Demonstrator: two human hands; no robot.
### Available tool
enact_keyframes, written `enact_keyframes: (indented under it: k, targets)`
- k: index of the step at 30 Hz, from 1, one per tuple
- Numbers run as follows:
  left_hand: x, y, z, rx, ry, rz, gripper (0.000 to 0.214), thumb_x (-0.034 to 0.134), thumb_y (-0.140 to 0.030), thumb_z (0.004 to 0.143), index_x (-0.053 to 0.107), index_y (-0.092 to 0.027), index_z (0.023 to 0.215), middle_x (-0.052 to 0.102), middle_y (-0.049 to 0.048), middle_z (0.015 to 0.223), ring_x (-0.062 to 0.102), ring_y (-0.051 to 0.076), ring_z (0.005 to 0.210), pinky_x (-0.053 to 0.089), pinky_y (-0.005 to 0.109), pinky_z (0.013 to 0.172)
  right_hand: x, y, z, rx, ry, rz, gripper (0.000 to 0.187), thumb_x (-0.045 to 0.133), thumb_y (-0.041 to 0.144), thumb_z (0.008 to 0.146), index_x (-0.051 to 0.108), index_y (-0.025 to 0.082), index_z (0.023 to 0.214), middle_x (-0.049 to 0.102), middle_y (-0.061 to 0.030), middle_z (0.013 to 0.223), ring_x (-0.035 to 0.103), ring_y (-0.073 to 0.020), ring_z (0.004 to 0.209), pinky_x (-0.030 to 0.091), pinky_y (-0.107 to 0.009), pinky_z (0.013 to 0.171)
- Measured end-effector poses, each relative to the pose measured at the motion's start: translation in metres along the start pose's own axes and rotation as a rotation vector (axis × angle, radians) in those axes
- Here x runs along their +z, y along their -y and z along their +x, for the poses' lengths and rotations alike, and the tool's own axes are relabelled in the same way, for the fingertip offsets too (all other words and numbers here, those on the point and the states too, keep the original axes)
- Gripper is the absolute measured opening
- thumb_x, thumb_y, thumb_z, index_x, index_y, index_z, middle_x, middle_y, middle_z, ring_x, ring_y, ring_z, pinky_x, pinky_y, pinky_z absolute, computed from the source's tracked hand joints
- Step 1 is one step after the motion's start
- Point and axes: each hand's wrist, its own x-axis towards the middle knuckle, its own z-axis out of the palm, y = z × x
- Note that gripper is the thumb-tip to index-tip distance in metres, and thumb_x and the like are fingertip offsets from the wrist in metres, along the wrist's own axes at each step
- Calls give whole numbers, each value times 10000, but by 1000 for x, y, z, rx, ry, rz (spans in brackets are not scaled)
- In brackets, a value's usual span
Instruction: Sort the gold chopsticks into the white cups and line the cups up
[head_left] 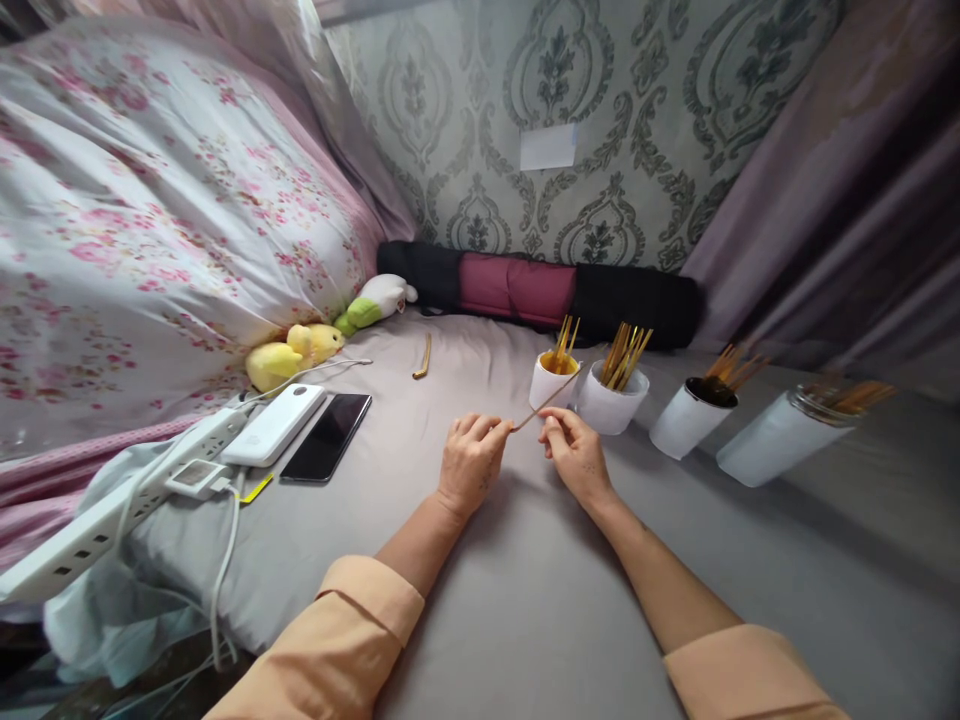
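Note:
My left hand (472,458) is closed, pinching the lower end of a thin brown strip (528,419) between thumb and fingers. The strip slants up to the right, its far end passing in front of a white cup (553,388). Around the strip's middle, my right hand (577,458) is closed too, thumb against fingertips. Golden-brown strips (564,345) stand in that cup, and similar ones (625,358) fill a wider white container (613,405) beside it. A folded golden strip (424,357) lies alone on the grey sheet beyond my left hand.
Further right stand a white cup (694,425) and a white-wrapped jar (784,440), both holding strips. On the left lie a phone (327,437), a white power bank (276,425), a power strip (82,545) with cables and plush toys (296,358). A black-and-maroon roll (517,285) lines the wall.

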Motion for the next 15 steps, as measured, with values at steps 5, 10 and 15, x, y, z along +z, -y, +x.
enact_keyframes:
  k: [5, 10, 15]
  targets:
    - [-2, -2, 0, 40, 3, 70, 254, 392, -211, 859, 589, -213, 1019, 615, 55, 908, 479, 166, 841, 314, 315, 742, 1, 0, 1, 28, 10, 125, 258, 446, 308, 782, 546, 149, 959, 547, -1, 645, 467, -83, 471, 396, -207, 455]
    - [-3, -2, 0, 63, 32, 117, 255, 389, -208, 859, 583, -216, 1026, 608, 55, 909, 481, 164, 835, 311, 313, 731, 1, 3, 0, 43, 39, 256, 254, 462, 228, 742, 545, 154, 971, 543, 10, 645, 459, -74, 468, 374, -199, 431]
    - [-2, -1, 0, 69, 40, 123, 251, 389, -202, 858, 582, -208, 1019, 607, 53, 911, 476, 167, 846, 311, 312, 733, 2, 8, -1, 73, 70, 329, 244, 485, 249, 741, 547, 149, 954, 538, 15, 636, 461, -71, 456, 355, -199, 410]
